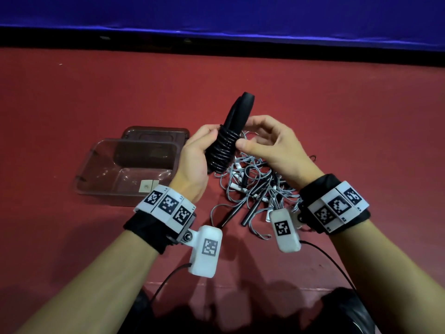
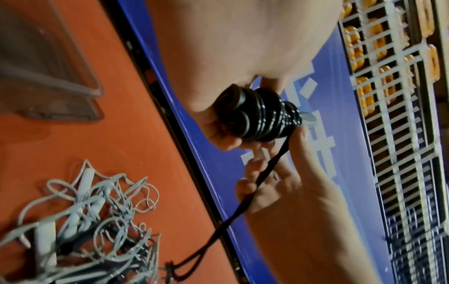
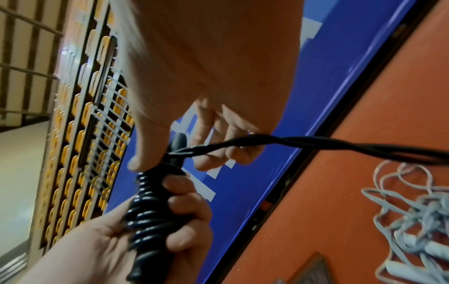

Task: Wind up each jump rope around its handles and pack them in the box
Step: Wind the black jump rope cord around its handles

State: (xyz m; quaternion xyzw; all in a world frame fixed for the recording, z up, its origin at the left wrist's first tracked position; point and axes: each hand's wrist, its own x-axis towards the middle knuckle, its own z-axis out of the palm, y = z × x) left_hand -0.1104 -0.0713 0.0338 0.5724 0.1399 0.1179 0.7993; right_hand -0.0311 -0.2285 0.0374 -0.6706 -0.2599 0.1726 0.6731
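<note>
My left hand [image 1: 207, 141] grips a black jump rope [image 1: 225, 150] by its two handles [image 1: 243, 104], held together and pointing up and away. Glossy black cord is coiled in several turns round the handles' lower half [image 2: 264, 117]. My right hand [image 1: 248, 133] is beside the coil with its thumb against it. The loose doubled strand [image 3: 316, 144] runs through its curled fingers [image 3: 218, 153] and trails to the floor. The clear plastic box [image 1: 101, 174] stands left of my left hand with nothing in it.
A tangle of grey jump ropes [image 1: 252, 184] with white and dark handles lies on the red floor under my hands. The box's dark lid [image 1: 154, 133] lies behind the box. A blue barrier [image 1: 216, 15] runs along the far edge.
</note>
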